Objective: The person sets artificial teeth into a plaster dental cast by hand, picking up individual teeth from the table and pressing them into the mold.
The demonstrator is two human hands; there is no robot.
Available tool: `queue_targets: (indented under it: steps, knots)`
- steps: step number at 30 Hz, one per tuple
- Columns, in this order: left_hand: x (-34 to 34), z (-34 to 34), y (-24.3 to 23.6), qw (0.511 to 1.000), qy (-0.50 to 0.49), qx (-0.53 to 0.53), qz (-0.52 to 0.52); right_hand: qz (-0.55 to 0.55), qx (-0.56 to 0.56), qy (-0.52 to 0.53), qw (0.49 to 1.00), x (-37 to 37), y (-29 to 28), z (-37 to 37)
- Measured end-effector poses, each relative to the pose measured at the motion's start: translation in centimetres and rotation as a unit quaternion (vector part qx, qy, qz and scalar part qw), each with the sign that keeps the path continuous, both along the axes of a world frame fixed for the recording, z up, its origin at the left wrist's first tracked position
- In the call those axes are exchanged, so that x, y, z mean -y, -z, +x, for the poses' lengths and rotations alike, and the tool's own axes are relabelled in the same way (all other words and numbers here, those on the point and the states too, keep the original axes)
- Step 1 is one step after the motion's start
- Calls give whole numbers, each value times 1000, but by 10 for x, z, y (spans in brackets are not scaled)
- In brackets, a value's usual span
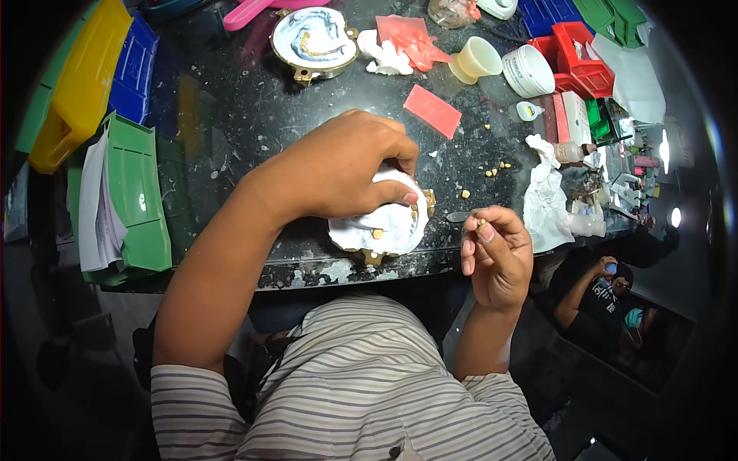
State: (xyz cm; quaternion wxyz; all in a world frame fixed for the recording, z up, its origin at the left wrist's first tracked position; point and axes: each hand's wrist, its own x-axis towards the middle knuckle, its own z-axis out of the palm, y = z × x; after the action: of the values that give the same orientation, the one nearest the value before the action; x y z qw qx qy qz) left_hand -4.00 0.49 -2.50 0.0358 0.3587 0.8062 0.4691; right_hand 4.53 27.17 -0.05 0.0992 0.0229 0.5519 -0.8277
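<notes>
On the black table (246, 115), work seems partway: yellow bits (377, 233) sit on the mold (398, 240) under the left hand (350, 165), grip unclear, others lie loose, right fingers (486, 232) pinching one.

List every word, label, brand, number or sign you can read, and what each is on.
Wording is not copied here; print shows on these:
White tub: dark lettering on its side.
Co-worker's dark shirt: pale print, too blurred to read surely.
Small white bottle: label too small to read.
White cast under the left hand: none visible.
</notes>
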Motion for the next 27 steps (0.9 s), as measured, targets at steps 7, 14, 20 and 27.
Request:
queue_targets:
  steps: [7, 14, 20, 27]
  knots:
    - [14, 2, -18, 993, -63, 42, -95, -3, 3, -7, 1000, 1, 2, 4]
    - [25, -1, -23, 981, -173, 56, -68, 24, -7, 1, 1000, -7, 2, 3]
    - [28, -5, -21, 980, -186, 10, -74, 56, -11, 15, 998, -8, 6, 2]
    - [9, -4, -2, 983, -154, -95, 15, 114, -2, 38, 993, -31, 20, 7]
